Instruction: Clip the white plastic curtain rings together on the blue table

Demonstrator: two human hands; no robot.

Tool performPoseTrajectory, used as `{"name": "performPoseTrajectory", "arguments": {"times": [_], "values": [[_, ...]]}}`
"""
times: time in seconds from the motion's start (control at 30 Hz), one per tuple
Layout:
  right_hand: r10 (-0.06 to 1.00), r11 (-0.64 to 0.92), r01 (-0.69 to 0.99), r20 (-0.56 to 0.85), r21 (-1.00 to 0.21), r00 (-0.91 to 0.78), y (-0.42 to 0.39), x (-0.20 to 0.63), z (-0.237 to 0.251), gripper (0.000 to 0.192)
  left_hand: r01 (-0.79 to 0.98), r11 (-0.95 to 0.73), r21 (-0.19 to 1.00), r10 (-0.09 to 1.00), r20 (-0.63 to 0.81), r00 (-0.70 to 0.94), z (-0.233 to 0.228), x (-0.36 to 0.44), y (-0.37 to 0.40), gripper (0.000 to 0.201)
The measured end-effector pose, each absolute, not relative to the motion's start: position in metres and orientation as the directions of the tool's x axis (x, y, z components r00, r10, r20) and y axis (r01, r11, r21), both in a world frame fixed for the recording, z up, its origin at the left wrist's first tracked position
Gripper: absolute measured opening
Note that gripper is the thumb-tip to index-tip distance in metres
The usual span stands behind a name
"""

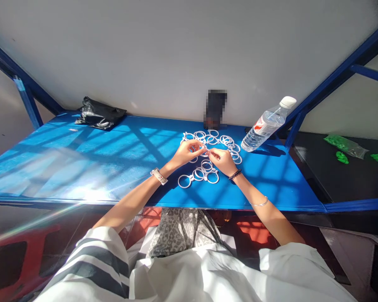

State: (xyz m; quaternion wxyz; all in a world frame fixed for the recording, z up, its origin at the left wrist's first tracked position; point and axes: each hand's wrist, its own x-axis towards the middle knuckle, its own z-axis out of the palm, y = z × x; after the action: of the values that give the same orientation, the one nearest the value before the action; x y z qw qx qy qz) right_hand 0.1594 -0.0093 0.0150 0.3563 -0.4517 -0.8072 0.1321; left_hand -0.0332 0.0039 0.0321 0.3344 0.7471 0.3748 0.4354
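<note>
Over a blue table, my left hand (pixel 189 152) and my right hand (pixel 221 160) meet with their fingertips almost touching. Each hand is closed in a pinch on a white plastic ring (pixel 204 153), which the fingers partly hide. More white rings with small tabs lie around the hands. One group (pixel 228 141) spreads behind and to the right of them. Nearer to me, several overlapping rings (pixel 199 174) lie below the hands, with a single ring (pixel 184 181) at their left end.
A water bottle (pixel 264 127) with a white cap stands right of the rings. A black plastic bag (pixel 101 113) lies at the back left of the blue table (pixel 82 159). A blurred dark object (pixel 215 108) leans at the wall. Green items (pixel 342 157) rest on a dark surface at right.
</note>
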Motion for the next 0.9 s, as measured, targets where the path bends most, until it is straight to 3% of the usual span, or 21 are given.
{"name": "performPoseTrajectory", "arguments": {"times": [0.17, 0.57, 0.67, 0.9], "values": [[0.852, 0.514, 0.596, 0.446, -0.617, -0.274, -0.010, 0.160, 0.019, 0.028, 0.260, -0.501, 0.825, 0.839, 0.389, 0.381, 0.033, -0.032, 0.004, 0.039], [0.837, 0.524, 0.642, 0.477, -0.560, -0.267, -0.011, 0.161, 0.022, 0.020, 0.355, -0.518, 0.779, 0.811, 0.316, 0.492, 0.028, -0.032, 0.005, 0.039], [0.824, 0.542, 0.651, 0.488, -0.531, -0.288, -0.010, 0.162, 0.020, 0.019, 0.410, -0.581, 0.703, 0.789, 0.362, 0.497, 0.026, -0.032, 0.006, 0.036], [0.816, 0.552, 0.649, 0.499, -0.523, -0.292, -0.010, 0.160, 0.016, 0.016, 0.526, -0.753, 0.394, 0.653, 0.547, 0.524, 0.017, -0.033, 0.005, 0.017]]}}
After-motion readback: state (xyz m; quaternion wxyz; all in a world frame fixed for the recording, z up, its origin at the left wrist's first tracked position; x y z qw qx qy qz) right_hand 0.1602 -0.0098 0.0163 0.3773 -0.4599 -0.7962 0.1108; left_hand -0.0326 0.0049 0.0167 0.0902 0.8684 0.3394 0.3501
